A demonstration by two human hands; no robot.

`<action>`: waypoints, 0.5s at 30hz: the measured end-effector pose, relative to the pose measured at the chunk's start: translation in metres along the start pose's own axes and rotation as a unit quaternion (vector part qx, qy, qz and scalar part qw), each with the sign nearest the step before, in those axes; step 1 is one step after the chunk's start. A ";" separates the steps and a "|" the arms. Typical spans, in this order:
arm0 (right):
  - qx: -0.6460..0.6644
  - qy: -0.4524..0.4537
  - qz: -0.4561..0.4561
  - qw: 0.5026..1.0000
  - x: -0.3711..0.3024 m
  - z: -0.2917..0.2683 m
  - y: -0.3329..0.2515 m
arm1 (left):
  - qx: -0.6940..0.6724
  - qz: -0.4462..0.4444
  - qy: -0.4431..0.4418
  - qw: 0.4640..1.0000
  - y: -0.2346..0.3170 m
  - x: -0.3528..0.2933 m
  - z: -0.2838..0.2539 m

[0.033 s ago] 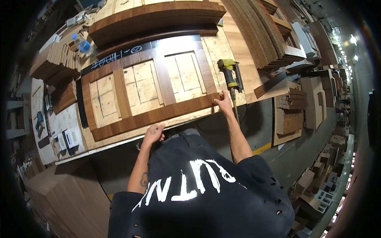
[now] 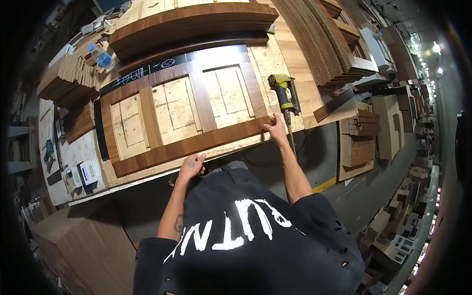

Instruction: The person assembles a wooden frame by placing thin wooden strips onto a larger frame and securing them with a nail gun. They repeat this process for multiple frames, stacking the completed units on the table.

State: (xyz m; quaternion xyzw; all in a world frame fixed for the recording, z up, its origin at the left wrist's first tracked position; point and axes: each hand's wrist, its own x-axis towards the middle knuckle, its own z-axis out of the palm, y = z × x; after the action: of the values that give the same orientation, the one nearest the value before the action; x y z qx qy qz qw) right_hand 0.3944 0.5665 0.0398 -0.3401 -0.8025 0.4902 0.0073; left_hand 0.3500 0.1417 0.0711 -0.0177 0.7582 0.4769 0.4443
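On the workbench in front of me lies a brown wooden frame (image 2: 191, 146) with three openings, its long near rail running along the bench's front edge. My right hand (image 2: 277, 130) is at that rail's right end, thumb and fingers closed on the corner. At the front edge, below the middle of the rail, is my left hand (image 2: 191, 166); its fingers are curled, and nothing shows in them. A yellow and black nail gun (image 2: 283, 93) with a hose lies just right of the frame.
Stacked brown boards (image 2: 196, 24) stand behind the frame. More boards (image 2: 314, 44) are piled at the far right, and small wooden pieces (image 2: 71, 81) at the left beside a water bottle (image 2: 103, 59). Below the bench's left end stands a large brown stack (image 2: 83, 236).
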 end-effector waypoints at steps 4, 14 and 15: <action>0.024 -0.007 -0.013 1.000 -0.007 0.004 -0.007 | 0.136 0.128 0.083 0.979 0.041 0.009 0.025; 0.153 -0.040 -0.036 0.987 -0.003 0.006 0.003 | 0.363 0.363 0.141 0.846 0.108 0.068 0.121; 0.127 -0.045 -0.031 0.990 -0.005 0.000 0.003 | 0.382 0.386 0.154 0.825 0.117 0.071 0.132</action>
State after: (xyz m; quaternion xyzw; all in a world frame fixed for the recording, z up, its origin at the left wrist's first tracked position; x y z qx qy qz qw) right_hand 0.3999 0.5648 0.0386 -0.2889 -0.7437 0.6021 0.0298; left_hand 0.3416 0.3310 0.0849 0.3745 0.8833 0.2726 0.0724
